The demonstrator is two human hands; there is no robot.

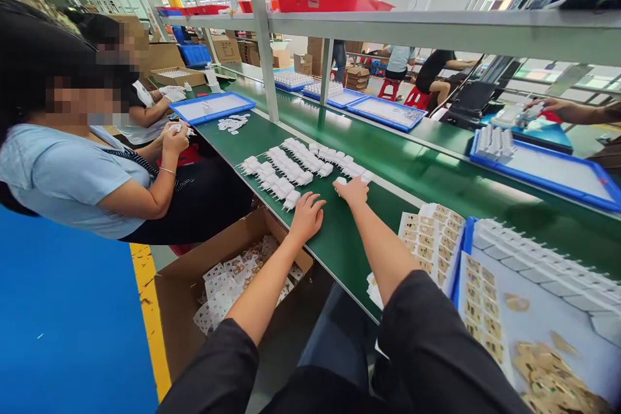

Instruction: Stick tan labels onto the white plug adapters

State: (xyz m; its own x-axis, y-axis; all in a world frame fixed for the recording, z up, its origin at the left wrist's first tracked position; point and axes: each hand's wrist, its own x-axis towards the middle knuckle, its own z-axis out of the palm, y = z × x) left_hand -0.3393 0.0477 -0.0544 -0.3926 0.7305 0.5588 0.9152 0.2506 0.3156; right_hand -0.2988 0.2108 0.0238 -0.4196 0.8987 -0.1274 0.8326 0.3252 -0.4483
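Note:
White plug chargers [286,165] lie in several slanted rows on the green work surface [339,239], many with their pins pointing left. My left hand [308,217] rests beside the near end of the closest row, fingers spread, next to the last charger [291,199] there. Further right, my right hand [353,189] has its fingers bent around a white charger [341,180] at the end of another row; the fingers partly cover it. One more charger [367,176] sits right by its fingertips.
An open cardboard box [179,310] with label sheets stands below the table edge. Sticker sheets [431,239] and a blue-rimmed tray [538,310] of chargers lie to the right. A co-worker [97,174] sits at left. A shelf [412,29] runs above the table.

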